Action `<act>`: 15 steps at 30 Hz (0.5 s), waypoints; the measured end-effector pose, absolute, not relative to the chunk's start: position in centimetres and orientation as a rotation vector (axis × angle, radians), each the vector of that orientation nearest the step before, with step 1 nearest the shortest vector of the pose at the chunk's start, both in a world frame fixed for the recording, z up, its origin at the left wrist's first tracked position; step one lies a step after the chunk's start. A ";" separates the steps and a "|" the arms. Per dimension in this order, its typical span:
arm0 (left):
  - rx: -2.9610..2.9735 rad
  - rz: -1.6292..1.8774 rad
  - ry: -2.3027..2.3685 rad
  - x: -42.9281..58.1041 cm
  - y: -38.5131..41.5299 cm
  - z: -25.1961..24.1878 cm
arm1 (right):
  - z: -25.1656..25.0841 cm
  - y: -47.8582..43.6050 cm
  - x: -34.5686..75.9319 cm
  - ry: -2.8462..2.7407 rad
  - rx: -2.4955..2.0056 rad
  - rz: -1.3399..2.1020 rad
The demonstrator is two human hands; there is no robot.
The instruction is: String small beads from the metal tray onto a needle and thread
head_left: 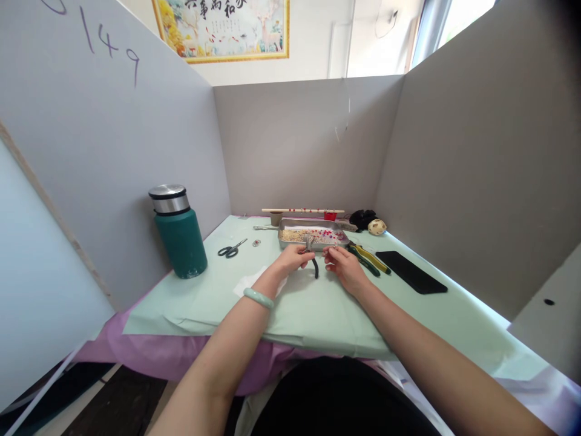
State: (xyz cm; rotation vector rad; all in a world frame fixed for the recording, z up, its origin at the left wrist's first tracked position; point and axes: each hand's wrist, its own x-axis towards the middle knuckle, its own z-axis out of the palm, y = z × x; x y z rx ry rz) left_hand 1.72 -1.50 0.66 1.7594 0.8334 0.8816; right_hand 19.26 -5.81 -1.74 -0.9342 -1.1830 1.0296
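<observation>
My left hand (295, 259) is closed around a small pair of pliers with dark curved handles (316, 269); their metal jaws point towards the tray. Beside it, my right hand (342, 266) has its thumb and fingers pinched together, and what sits between the fingertips is too small to make out. Just beyond both hands lies a shallow metal tray (284, 221) holding gold-coloured bits and red and pink beads. Under my left wrist is a white tissue (245, 284).
Scissors (231, 249) and a green bottle (180, 233) stand at left. Larger pliers (372, 257), a black phone-like slab (411, 272) and a speckled round object (376, 227) are at right. A beaded stick (302, 211) rests across two small cups behind the tray. Grey partitions enclose the table.
</observation>
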 end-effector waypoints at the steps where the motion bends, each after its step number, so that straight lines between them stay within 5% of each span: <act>1: 1.750 0.882 0.829 1.6 -1.5 0.7 | -1.7 -5.8 19.2 -1.172 -0.932 1.033; 15: 1.512 0.789 0.607 2.2 -2.1 1.2 | -1.6 -5.7 19.4 -1.052 -0.933 1.038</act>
